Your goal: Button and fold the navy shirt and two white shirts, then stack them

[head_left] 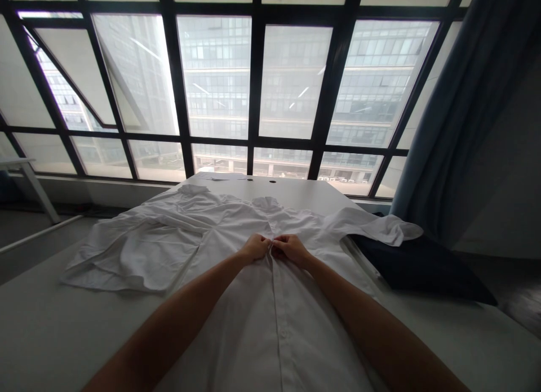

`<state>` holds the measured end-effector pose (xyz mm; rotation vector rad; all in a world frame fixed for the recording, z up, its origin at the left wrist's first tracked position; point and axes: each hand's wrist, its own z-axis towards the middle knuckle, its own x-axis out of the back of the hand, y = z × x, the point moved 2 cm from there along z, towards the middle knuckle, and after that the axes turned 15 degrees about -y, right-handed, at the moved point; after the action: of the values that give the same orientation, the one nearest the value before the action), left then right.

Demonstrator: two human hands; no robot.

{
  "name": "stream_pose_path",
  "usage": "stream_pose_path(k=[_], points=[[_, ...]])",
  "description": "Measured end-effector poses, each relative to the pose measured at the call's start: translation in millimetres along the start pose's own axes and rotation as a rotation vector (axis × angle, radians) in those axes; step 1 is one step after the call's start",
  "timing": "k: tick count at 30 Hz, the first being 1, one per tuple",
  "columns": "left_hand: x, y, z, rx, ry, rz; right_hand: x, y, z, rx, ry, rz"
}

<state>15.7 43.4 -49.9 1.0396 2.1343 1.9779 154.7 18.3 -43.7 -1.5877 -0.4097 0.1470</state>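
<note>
A white button-up shirt (236, 313) lies spread on the table, its collar toward the window and its hem toward me. My left hand (256, 248) pinches the left side of the front placket partway down the chest. Close against it, my right hand (291, 249) pinches the other side of the same opening. The fabric is lifted slightly between my fingertips; any button there is hidden by them. Nearer to me, a small button (283, 334) shows on the placket. One sleeve (376, 224) stretches to the right, and the left part lies in folds.
A dark navy folded cloth or flat item (422, 268) rests at the table's right, partly under the sleeve. The white table (38, 319) reaches to large black-framed windows (253, 82). A blue curtain (448, 127) hangs at right; another white table (38, 189) stands at left.
</note>
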Motion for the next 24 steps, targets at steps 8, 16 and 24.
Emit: stream_pose_path(k=[8,16,24], points=[[-1.1,1,-2,0.006,-0.022,0.000,-1,1,3,-0.030,0.013,-0.052],[-2.3,0,1,0.043,-0.020,-0.021,-1,7,9,0.061,0.107,-0.459],[3.8,6,-5,0.078,-0.104,-0.062,-1,7,10,0.053,0.103,-0.563]])
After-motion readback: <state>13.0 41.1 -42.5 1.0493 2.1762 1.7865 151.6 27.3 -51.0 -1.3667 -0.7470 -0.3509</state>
